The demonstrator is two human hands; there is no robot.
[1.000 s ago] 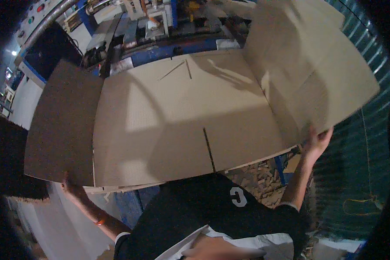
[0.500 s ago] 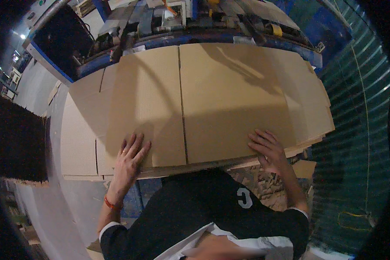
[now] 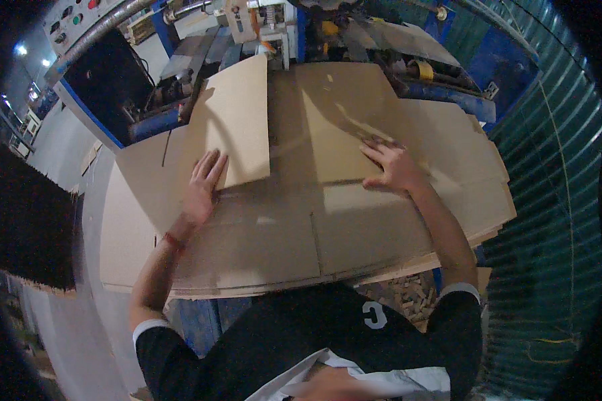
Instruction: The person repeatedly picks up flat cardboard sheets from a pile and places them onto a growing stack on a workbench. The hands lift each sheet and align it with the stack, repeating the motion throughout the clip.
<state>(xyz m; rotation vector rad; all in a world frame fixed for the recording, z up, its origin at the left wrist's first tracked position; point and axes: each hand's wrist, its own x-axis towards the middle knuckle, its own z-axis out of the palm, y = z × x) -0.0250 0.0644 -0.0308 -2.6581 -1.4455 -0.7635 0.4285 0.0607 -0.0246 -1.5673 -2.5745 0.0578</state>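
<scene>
Atop the cardboard stack [image 3: 461, 140], our L hand [image 3: 207, 187] & R hand [image 3: 393, 167] rest palm-down, each grip unclenched, fingers spread, grasping nothing. Folded cardboard [image 3: 344, 113] lies under both, extending fwd past our fingertips; long axis approx. L–R, neither hand clearly nearer. Stack spreads wide beneath. Beyond: blue machine [image 3: 441, 99]; scraps [image 3: 408, 294] below; green corrugated wall [image 3: 542, 234] at R, grey floor [image 3: 60, 123] at L.

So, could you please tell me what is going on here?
A person is handling cardboard with both bare hands. The left hand is spread on the left cardboard panel, the right hand on the right cardboard panel, with a gap between the panels. Both lie atop a stack of cardboard, in front of a blue-framed machine.
</scene>
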